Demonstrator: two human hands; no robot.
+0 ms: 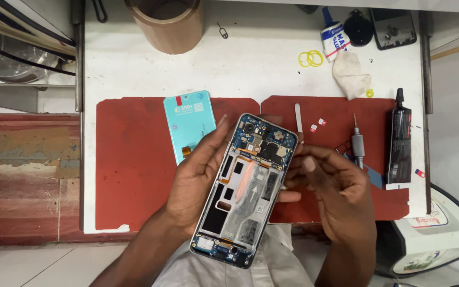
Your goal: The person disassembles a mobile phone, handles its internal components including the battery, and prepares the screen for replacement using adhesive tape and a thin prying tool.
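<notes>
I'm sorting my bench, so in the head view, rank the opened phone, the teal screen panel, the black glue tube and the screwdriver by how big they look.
1. opened phone, though it is held nearer the camera
2. teal screen panel
3. black glue tube
4. screwdriver

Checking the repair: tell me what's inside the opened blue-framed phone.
Inside the opened blue-framed phone, circuit boards, a camera module and an orange flex cable show. The left hand covers its underside; the right hand touches its edge.

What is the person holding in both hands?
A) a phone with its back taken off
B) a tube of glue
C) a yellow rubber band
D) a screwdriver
A: the left hand and right hand hold an opened phone with its circuit boards showing; the screwdriver and black glue tube lie on the red mat.
</notes>
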